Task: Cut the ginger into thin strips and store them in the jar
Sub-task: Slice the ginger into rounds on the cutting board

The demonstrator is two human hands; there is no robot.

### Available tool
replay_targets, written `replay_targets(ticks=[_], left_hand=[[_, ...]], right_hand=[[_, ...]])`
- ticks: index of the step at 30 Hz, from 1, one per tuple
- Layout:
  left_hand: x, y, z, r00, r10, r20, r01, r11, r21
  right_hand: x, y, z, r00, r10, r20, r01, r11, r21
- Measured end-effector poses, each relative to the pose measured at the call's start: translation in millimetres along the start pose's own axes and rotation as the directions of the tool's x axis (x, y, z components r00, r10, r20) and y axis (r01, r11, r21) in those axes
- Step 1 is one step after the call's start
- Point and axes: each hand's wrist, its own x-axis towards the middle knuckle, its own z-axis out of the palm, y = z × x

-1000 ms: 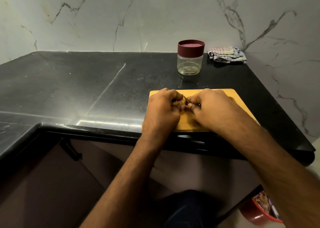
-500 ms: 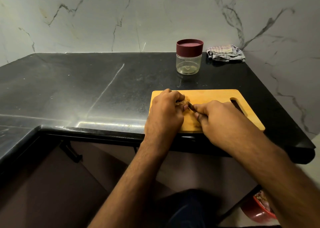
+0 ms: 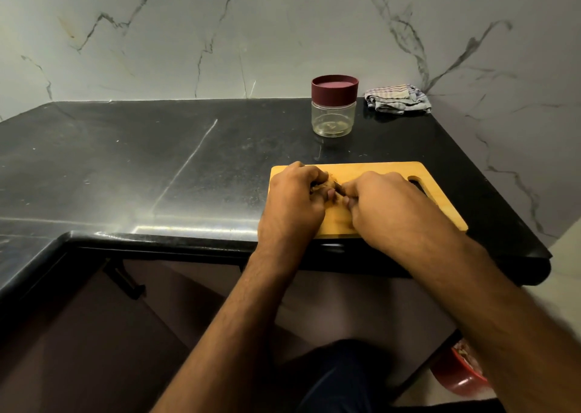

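Both hands work close together over the wooden cutting board (image 3: pixel 377 173): the left hand (image 3: pixel 292 205) has its grip curled round the ginger (image 3: pixel 325 183), holding it down on the board, and the right hand (image 3: pixel 386 208) has its grip clamped on a knife (image 3: pixel 339 188), whose blade is barely visible between the fingers and meets the ginger. Behind the board, the clear jar (image 3: pixel 334 118) stands upright on the black tabletop (image 3: pixel 157 161), maroon lid on. A folded cloth (image 3: pixel 397 98) lies in the corner beside it.
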Motion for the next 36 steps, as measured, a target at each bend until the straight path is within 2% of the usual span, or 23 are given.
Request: replay_targets(ticks=[3, 8, 12, 20, 27, 30, 33, 36], left_hand=[[-1.2, 1.4, -0.5, 1.000, 0.003, 0.005, -0.003, 1.000, 0.020], [-1.6, 2.3, 0.6, 1.000, 0.006, 0.007, -0.006, 0.999, 0.035], [-2.7, 1.3, 0.9, 1.000, 0.020, 0.012, -0.021, 0.998, 0.053], [-4.4, 2.7, -2.2, 0.997, 0.045, 0.063, -0.050, 0.996, 0.070], [-6.4, 2.3, -3.4, 0.997, 0.058, 0.044, -0.060, 0.998, 0.032], [-8.6, 2.2, -4.5, 0.997, 0.069, 0.019, -0.069, 0.998, -0.005], [-10.3, 1.7, -4.4, 0.997, 0.083, 0.005, -0.083, 0.996, 0.024], [-10.7, 1.6, -3.0, 0.994, 0.111, 0.001, -0.111, 0.991, 0.074]], right_hand=[[-23.2, 10.6, -7.0, 0.990, 0.013, 0.139, -0.012, 1.000, -0.009], [-54.2, 30.8, -9.6, 0.990, -0.026, 0.141, 0.016, 0.997, 0.070], [-51.6, 40.5, 6.4, 0.992, -0.063, -0.113, 0.081, 0.984, 0.161], [-34.4, 59.6, 12.7, 0.965, -0.024, -0.262, 0.096, 0.960, 0.264], [-33.5, 53.8, 19.3, 0.946, -0.097, -0.310, 0.177, 0.955, 0.239], [-34.7, 46.7, 20.4, 0.951, -0.132, -0.281, 0.204, 0.948, 0.244], [-31.0, 41.2, 20.7, 0.958, -0.140, -0.250, 0.197, 0.956, 0.219], [-28.3, 39.3, 22.0, 0.944, -0.170, -0.282, 0.236, 0.947, 0.220]])
